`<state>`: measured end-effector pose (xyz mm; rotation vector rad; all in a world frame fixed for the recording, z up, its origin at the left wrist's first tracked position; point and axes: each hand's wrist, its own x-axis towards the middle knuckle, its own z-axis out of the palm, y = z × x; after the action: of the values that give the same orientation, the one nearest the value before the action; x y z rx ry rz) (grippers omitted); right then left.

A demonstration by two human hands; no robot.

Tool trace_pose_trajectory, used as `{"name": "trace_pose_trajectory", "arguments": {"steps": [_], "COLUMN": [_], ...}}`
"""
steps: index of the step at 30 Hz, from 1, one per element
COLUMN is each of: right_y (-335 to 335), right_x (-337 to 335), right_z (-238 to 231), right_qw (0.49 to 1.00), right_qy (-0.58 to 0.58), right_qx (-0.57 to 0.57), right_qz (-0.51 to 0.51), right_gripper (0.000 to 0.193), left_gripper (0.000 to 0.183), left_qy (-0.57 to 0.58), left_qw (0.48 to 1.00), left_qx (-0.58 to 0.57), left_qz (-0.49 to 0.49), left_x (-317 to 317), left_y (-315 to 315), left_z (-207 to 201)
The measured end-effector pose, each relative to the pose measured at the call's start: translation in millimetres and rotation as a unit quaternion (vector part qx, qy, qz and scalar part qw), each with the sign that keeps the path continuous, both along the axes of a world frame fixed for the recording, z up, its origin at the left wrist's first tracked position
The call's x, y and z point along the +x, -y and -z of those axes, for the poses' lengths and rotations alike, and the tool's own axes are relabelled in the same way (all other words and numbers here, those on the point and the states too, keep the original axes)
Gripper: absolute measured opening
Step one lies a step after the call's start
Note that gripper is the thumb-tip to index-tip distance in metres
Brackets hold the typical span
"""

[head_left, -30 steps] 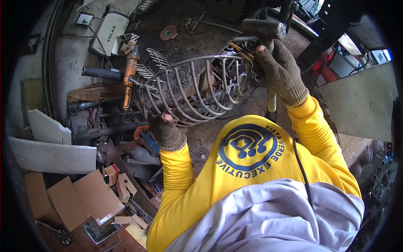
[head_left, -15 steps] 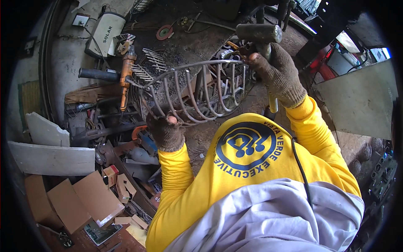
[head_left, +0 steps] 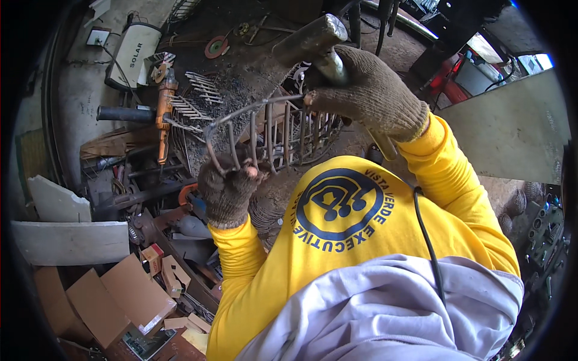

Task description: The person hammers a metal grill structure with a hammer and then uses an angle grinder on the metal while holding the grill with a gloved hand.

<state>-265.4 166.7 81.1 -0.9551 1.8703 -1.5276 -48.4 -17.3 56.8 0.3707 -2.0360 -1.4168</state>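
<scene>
A curved rack of bent metal rods (head_left: 253,137) is held up in front of me, with one end toward me at the left. My left hand (head_left: 227,188), in a brown knit glove with bare fingertips showing, is closed around the lower rods at that left end. My right hand (head_left: 376,90), gloved likewise, is wrapped around the handle of a heavy hammer (head_left: 310,41). Its thumb tip meets the rack's upper rod. The hammer's cylindrical head sits above the rack, while the handle's lower end sticks out below my palm. The glove hides part of the rack's far side.
An orange angle grinder (head_left: 164,114) lies to the left, near small slatted metal pieces (head_left: 203,88). Cut cardboard boxes (head_left: 135,289) stand at lower left. A grinding disc (head_left: 217,47) rests on the floor farther off. A pale sheet panel (head_left: 506,129) stands at right.
My right hand and the hammer have moved left and nearer to me, the hammer head tilting. The rack has turned and shifted left. My left hand keeps its grip, slightly farther left.
</scene>
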Motion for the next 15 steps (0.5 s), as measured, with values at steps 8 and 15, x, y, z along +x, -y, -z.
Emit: {"name": "trace_pose_trajectory", "arguments": {"steps": [8,15], "right_y": [0.4,-15.0], "right_x": [-3.7,-4.2], "right_z": [20.1,12.0], "right_qw": [0.995,0.965], "right_qy": [0.099,0.245], "right_qx": [-0.028,-0.086], "right_qz": [-0.008,-0.038], "right_gripper": [0.043,0.041], "left_gripper": [0.035,0.035], "left_qy": [0.058,-0.03], "left_qw": [0.997,0.973], "left_qx": [0.046,-0.229], "left_qz": [-0.014,0.002], "left_x": [6.7,10.8], "left_y": [5.7,17.8], "left_z": [18.9,23.5]}}
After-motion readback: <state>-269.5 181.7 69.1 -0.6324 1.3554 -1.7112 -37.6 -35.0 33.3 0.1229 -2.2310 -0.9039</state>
